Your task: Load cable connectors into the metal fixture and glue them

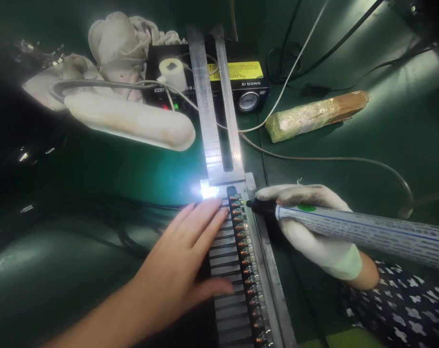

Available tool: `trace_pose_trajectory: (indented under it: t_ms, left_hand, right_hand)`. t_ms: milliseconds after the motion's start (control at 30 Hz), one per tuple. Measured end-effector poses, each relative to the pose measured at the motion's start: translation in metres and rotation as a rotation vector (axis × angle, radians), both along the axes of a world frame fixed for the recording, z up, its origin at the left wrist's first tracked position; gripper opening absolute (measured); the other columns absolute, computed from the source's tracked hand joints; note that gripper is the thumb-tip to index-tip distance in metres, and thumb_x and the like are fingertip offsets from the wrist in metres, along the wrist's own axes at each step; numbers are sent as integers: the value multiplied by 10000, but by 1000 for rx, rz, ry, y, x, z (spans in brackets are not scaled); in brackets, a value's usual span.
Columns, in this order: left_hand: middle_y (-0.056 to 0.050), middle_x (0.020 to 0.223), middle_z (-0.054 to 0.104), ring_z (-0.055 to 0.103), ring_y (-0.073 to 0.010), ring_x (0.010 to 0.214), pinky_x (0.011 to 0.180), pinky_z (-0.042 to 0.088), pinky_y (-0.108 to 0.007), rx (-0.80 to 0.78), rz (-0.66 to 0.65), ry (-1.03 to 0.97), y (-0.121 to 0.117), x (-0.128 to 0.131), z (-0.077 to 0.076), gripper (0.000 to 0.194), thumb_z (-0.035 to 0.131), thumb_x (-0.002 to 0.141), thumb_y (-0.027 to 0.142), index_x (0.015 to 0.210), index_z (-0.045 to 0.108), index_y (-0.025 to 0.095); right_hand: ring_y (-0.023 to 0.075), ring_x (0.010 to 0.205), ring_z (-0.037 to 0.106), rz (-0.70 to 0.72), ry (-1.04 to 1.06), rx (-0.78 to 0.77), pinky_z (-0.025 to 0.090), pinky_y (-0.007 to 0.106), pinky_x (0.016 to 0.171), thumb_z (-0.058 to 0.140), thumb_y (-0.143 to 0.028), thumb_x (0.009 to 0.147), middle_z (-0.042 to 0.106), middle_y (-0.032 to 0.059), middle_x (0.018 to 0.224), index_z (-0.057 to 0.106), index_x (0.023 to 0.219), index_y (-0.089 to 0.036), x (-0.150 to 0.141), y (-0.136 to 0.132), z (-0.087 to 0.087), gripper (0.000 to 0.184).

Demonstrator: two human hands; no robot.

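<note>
My left hand (185, 256) is bare and lies with its fingers stretched across the left side of a long slotted metal fixture (228, 290). Its fingertips rest near the fixture's upper end, beside a bright light. Along the fixture runs a row of several small circuit parts (244, 244) with copper-coloured bits. My right hand (313, 208), in a white glove, is closed round a thick white printed tube (364, 232) with a black front end. The tube's narrow yellowish tip is at the topmost circuit parts; whether it touches them I cannot tell.
A slotted metal bar (208, 116) reaches over the fixture's far end. Behind it stands a black ZI DONG control box (255, 92) with a gauge. A white rounded holder (132, 121), crumpled white cloth (114, 43), a wrapped block (313, 113) and loose cables (328, 158) lie around.
</note>
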State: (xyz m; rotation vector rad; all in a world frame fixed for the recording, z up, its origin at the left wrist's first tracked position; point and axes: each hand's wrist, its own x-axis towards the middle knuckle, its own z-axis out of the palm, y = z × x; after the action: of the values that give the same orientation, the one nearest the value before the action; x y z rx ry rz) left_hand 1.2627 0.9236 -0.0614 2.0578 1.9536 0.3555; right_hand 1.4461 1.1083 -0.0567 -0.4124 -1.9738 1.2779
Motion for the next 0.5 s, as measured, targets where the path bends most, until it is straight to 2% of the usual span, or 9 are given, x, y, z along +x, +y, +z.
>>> trace_pose_trajectory:
  t_ms: [167, 500]
  left_hand:
    - [-111, 1652, 243, 272, -313, 1506, 1252, 228, -509, 2, -6, 4, 0, 0, 0, 953, 540, 894, 679, 1597, 129, 184]
    - [-118, 1654, 234, 259, -297, 1510, 1259, 204, -489, 8, -13, 21, 0, 0, 0, 922, 520, 907, 675, 1583, 183, 146]
  right_hand:
    - [294, 968, 729, -23, -21, 20, 634, 470, 865, 744, -154, 808, 751, 66, 1069, 660, 986, -270, -2, 0, 2, 229]
    - [299, 989, 721, -33, -50, 25, 624, 475, 880, 757, -167, 808, 743, 95, 1082, 651, 981, -231, -1, 2, 0, 212]
